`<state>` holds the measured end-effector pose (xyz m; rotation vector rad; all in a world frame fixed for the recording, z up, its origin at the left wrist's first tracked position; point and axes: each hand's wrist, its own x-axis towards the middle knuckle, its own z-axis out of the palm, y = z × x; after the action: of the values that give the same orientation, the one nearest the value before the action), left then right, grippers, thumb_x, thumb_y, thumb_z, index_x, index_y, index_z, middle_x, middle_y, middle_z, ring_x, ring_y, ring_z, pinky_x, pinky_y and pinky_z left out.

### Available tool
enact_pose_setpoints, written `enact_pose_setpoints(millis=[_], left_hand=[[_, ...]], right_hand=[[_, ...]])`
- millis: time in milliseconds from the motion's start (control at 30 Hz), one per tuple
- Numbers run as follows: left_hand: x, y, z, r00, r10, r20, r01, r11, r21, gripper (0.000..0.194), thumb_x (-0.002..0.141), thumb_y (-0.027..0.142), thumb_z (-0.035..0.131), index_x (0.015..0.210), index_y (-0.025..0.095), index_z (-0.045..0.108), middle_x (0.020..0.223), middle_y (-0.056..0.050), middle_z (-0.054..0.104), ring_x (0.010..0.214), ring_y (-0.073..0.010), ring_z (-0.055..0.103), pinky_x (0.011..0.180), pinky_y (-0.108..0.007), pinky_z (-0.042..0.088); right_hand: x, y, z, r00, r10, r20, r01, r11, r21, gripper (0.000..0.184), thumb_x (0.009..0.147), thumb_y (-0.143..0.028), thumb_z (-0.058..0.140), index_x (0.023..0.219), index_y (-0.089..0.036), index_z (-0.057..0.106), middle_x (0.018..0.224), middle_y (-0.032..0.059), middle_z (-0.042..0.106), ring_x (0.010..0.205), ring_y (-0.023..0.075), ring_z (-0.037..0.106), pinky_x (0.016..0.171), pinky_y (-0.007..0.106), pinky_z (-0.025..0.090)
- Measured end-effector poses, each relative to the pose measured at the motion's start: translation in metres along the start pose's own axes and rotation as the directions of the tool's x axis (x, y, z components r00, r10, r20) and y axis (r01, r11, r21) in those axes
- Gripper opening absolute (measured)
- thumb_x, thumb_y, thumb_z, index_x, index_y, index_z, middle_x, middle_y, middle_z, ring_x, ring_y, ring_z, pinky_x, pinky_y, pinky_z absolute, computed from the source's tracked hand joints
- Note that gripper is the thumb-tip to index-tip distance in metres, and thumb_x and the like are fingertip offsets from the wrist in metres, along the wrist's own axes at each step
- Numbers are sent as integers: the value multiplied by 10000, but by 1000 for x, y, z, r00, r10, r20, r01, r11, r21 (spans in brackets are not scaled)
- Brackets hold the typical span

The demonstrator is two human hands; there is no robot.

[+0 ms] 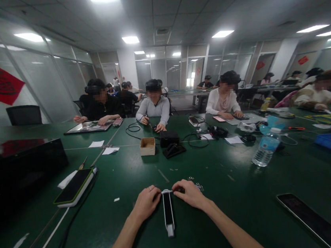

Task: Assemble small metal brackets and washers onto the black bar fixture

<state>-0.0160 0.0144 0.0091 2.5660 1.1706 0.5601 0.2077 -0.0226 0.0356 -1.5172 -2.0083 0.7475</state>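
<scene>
- Green table, slim white-framed device lying between two hands!
- Left hand, right hand, fingers curled at its far end; pinch unclear.
- Fine fitting, seemingly, calling for steadiness.

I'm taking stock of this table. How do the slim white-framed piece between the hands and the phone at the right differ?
The white-framed piece is narrow, with a white block at its near end; the phone is broader, without one. The white-framed piece points almost straight away; the phone lies slanted. Fingers are at the far end of the white-framed piece; none are near the phone. Both have dark faces.
</scene>
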Motion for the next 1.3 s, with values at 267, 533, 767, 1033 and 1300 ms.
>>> enact_pose_setpoints(millis=[267, 533, 767, 1033, 1300], left_hand=[[0, 0, 0, 1000, 12, -4, -12, 1000, 6, 200, 922, 225, 408, 919, 199, 606, 900, -48, 627, 808, -181, 589, 726, -274, 444], [0, -2, 3, 1000, 23, -20, -23, 1000, 2, 205, 919, 235, 410, 927, 208, 613, 898, -44, 632, 806, -175, 592, 721, -264, 447], [0, -2, 2, 999, 23, -25, -23, 1000, 1, 206, 918, 233, 411, 922, 201, 614, 891, -45, 629, 801, -174, 591, 720, -265, 444], [0, -2, 2, 999, 21, -25, -21, 1000, 5, 194, 915, 229, 425, 918, 203, 617, 888, -42, 634, 795, -174, 595, 707, -262, 443], [0, -3, 3, 999, 32, -28, -32, 999, 2, 173, 915, 222, 435, 922, 206, 606, 894, -36, 629, 804, -170, 596, 714, -257, 439]], right_hand=[[3, 2, 9, 999, -7, -38, 6, 1000, -20, 168, 847, -241, 567, 978, -211, 668, 947, 28, 654, 883, 168, 578, 776, 276, 458], [3, -2, 10, 994, -76, -80, 72, 996, -44, 150, 824, -228, 597, 958, -211, 662, 954, 30, 657, 903, 177, 578, 825, 294, 449], [2, 4, 6, 990, -116, -79, 110, 991, -81, 185, 823, -254, 621, 995, -197, 657, 990, 44, 651, 958, 187, 563, 848, 296, 450], [5, 3, 14, 983, -166, -82, 152, 977, -150, 144, 850, -262, 593, 956, -201, 669, 969, 42, 672, 944, 193, 560, 854, 309, 437], [3, 1, 12, 984, -159, -83, 145, 977, -154, 140, 849, -252, 582, 945, -198, 669, 954, 44, 678, 930, 196, 569, 826, 308, 449]])
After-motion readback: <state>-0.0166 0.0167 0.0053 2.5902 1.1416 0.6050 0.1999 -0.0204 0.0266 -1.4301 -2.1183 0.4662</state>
